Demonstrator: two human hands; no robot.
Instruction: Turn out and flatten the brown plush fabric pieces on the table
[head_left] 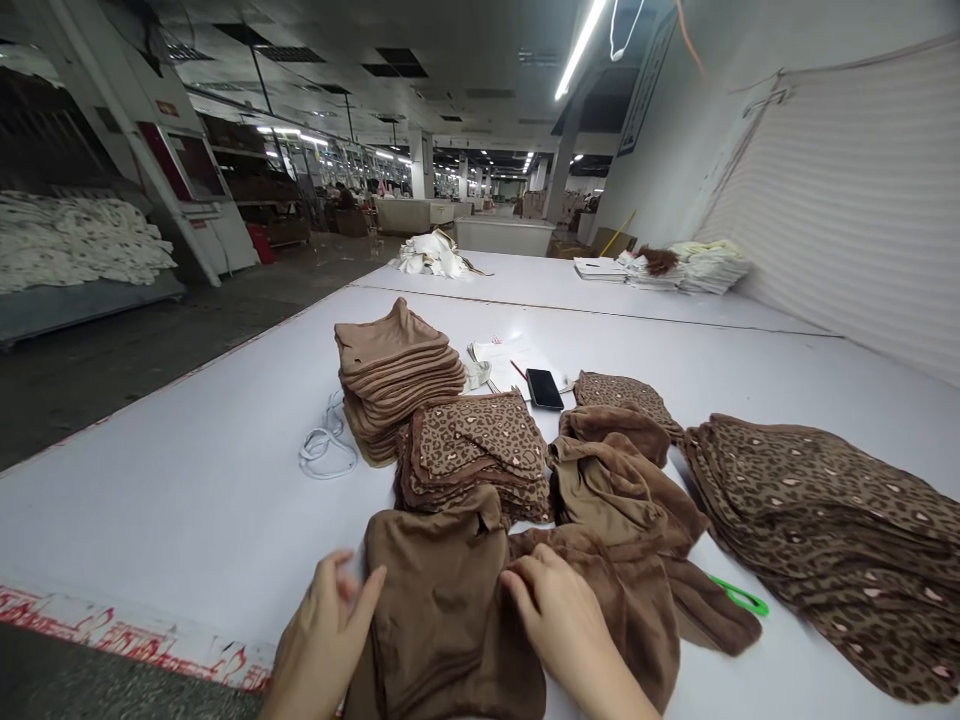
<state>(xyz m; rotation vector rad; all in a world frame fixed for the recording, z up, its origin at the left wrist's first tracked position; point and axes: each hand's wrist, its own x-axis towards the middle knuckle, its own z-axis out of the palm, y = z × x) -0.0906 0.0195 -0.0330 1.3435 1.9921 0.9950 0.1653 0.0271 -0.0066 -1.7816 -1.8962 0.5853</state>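
Observation:
A brown plush fabric piece (439, 600) lies spread in front of me, with a small dark gap near its upper right corner. Beside its left edge is my left hand (326, 630), thumb apart from the bent fingers, with nothing visibly held. My right hand (562, 610) has its thumb and fingers closed at the right edge of the piece, where it meets more crumpled brown fabric (637, 610). Just behind sits a stack of leopard-print pieces (480, 440). A taller stack of folded brown pieces (394, 375) rises to its left.
A larger leopard-print pile (817, 510) covers the right side, near a green plastic tool (739, 595). A phone (544, 389) lies by papers (517, 358). White cord (328, 450) lies left of the stacks. White cloth (433, 255) sits at the table's far end.

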